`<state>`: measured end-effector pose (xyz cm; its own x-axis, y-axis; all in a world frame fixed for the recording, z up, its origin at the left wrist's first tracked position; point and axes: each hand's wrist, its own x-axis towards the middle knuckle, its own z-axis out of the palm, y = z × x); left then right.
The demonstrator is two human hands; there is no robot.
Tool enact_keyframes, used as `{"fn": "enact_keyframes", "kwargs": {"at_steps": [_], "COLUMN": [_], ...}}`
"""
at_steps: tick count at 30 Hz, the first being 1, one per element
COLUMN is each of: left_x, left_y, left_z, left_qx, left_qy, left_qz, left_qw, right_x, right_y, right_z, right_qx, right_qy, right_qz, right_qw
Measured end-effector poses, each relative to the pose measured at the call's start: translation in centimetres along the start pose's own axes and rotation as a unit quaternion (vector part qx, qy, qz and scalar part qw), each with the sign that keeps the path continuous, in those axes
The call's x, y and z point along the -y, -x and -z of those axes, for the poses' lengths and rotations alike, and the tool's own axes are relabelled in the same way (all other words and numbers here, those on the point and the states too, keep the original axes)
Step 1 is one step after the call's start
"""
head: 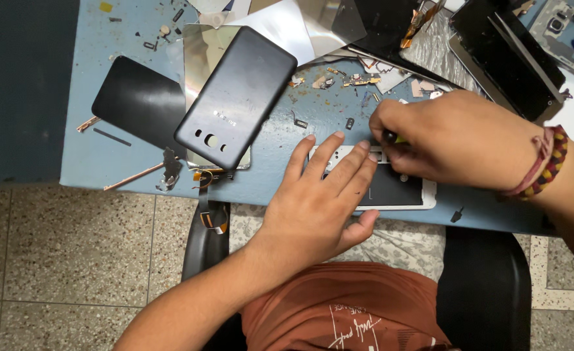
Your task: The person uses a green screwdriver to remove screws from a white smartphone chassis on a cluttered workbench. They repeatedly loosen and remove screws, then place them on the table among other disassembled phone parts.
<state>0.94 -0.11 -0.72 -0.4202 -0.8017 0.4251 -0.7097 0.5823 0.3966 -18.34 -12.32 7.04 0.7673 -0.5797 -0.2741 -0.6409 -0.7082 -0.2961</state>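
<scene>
A white phone frame point(397, 194) lies flat at the near edge of the blue table point(105, 162), its dark inside facing up. My left hand point(322, 198) lies flat on its left part, fingers spread and pressing it down. My right hand point(453, 140) is closed on a small tool point(394, 138) with a yellow-green handle; the tip meets the frame's upper edge, mostly hidden under my fingers. A woven bracelet sits on my right wrist.
A black phone back cover point(238, 97) lies tilted on a shiny plate left of my hands, next to a black panel point(137, 104). Small screws, flex cables and metal bits litter the table. More dismantled phones point(508, 52) lie at the far right. A black chair point(485, 292) is below.
</scene>
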Motion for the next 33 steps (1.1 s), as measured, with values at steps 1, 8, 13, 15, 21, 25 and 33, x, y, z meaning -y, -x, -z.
{"fn": "enact_keyframes", "kwargs": {"at_steps": [1,8,13,15,21,25,33], "left_x": [0.0,0.0,0.0,0.0,0.0,0.0,0.1], "left_y": [0.0,-0.1,-0.1,0.0,0.0,0.1,0.1], "left_z": [0.0,0.0,0.1,0.1,0.0,-0.2,-0.1], "left_qx": [0.002,0.007,0.005,0.003,0.005,-0.001,-0.004], "left_qy": [-0.001,-0.008,-0.008,-0.007,-0.010,-0.009,-0.003], "left_qz": [0.000,0.001,0.000,0.001,0.002,0.000,-0.002], "left_qw": [1.000,1.000,1.000,1.000,1.000,1.000,1.000], "right_x": [0.1,0.9,1.4,1.6,1.6,0.5,-2.4], "right_y": [0.1,0.6,1.3,1.7,2.8,3.2,3.0], "right_z": [0.1,0.5,0.3,0.1,-0.9,-1.3,-1.7], "right_qx": [-0.004,0.044,0.063,0.030,-0.035,-0.013,-0.027], "right_qy": [0.015,0.111,0.155,0.145,0.153,0.139,0.006], "right_qz": [0.010,-0.003,-0.010,0.017,0.084,0.062,0.022], "right_qw": [1.000,0.993,0.986,0.989,0.984,0.988,0.999]}}
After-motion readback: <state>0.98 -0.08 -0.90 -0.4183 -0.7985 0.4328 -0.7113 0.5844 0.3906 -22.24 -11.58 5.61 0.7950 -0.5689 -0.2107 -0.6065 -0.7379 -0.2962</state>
